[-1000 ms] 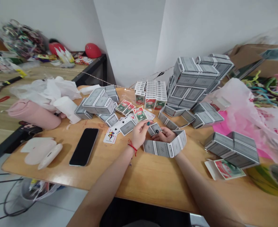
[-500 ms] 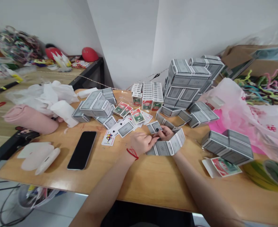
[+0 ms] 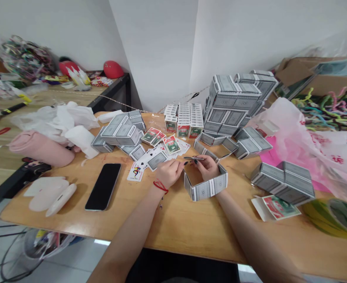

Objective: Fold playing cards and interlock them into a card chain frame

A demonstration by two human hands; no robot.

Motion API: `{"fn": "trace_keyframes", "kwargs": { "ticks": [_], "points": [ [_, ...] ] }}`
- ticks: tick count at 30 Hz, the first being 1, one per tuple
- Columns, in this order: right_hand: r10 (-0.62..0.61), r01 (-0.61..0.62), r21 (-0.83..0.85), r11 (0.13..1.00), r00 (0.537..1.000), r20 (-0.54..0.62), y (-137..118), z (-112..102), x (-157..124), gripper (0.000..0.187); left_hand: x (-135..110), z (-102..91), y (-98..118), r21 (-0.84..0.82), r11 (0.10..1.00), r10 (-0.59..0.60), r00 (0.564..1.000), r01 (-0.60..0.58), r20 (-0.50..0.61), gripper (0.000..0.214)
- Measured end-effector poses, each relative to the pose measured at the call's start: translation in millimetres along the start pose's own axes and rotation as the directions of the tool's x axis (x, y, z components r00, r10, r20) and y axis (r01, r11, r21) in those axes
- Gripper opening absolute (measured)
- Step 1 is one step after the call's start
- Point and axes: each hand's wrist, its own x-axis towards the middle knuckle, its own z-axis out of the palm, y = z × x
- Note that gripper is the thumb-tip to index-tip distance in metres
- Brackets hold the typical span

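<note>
A folded strip of grey-backed playing cards (image 3: 210,188) stands on edge, bent into an open four-sided frame. My right hand (image 3: 209,168) reaches inside the frame and pinches its far end, a card (image 3: 194,158) now seen nearly edge-on. My left hand (image 3: 169,173), with a red string bracelet, is closed at the frame's left corner, thumb and fingertip pressed together by the card's end. Just behind stands another open card frame (image 3: 216,146). Loose playing cards (image 3: 157,160) lie fanned out beyond my left hand, with a card box (image 3: 171,144) on top.
Card-built blocks are stacked in a tall pile (image 3: 230,104), with more blocks at left (image 3: 122,129) and right (image 3: 283,181). Rows of card boxes (image 3: 184,120) stand at the back. A phone (image 3: 103,186), a pink roll (image 3: 40,148) and yellow tape (image 3: 317,216) lie around.
The card strip has been turned upright into a frame shape. Its end card has tilted from facing up to edge-on, and my left hand has shifted slightly left.
</note>
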Motion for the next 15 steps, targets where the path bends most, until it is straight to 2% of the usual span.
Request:
{"fn": "trace_keyframes", "kwargs": {
  "ticks": [2, 4, 6, 11, 13, 15],
  "points": [
    [-0.014, 0.013, -0.058, 0.998, 1.0, -0.021, 2.2, -2.5, 0.9, 0.023, 0.6, -2.0, 3.9, -0.087, 0.988, -0.12, 0.991, 0.126, 0.066, 0.029],
    [-0.037, 0.03, -0.135, 0.99, 0.998, -0.048, 1.7, -3.7, 0.4, 0.022, 0.7, -3.7, 9.0, -0.158, 0.952, -0.236, 0.958, 0.261, 0.16, 0.026],
    [-0.054, 0.043, -0.187, 0.981, 0.997, -0.053, -1.8, -3.6, -1.4, 0.021, 0.2, -4.3, 13.7, -0.193, 0.914, -0.311, 0.922, 0.357, 0.233, 0.038],
    [0.017, -0.013, -0.228, 0.973, 1.0, 0.014, -13.0, -3.8, -6.2, 0.019, -2.5, 1.4, 15.6, -0.178, 0.876, -0.37, 0.863, 0.447, 0.344, 0.07],
    [0.01, -0.004, -0.274, 0.962, 1.0, 0.021, -14.8, -4.9, -6.1, 0.017, -2.6, 5.4, 12.5, -0.213, 0.85, -0.393, 0.85, 0.481, 0.352, 0.075],
    [0.014, -0.006, -0.249, 0.968, 0.999, 0.029, -15.0, -5.7, -4.9, 0.017, -1.9, 8.6, 8.3, -0.298, 0.804, -0.397, 0.839, 0.514, 0.373, 0.073]
  ]
}}
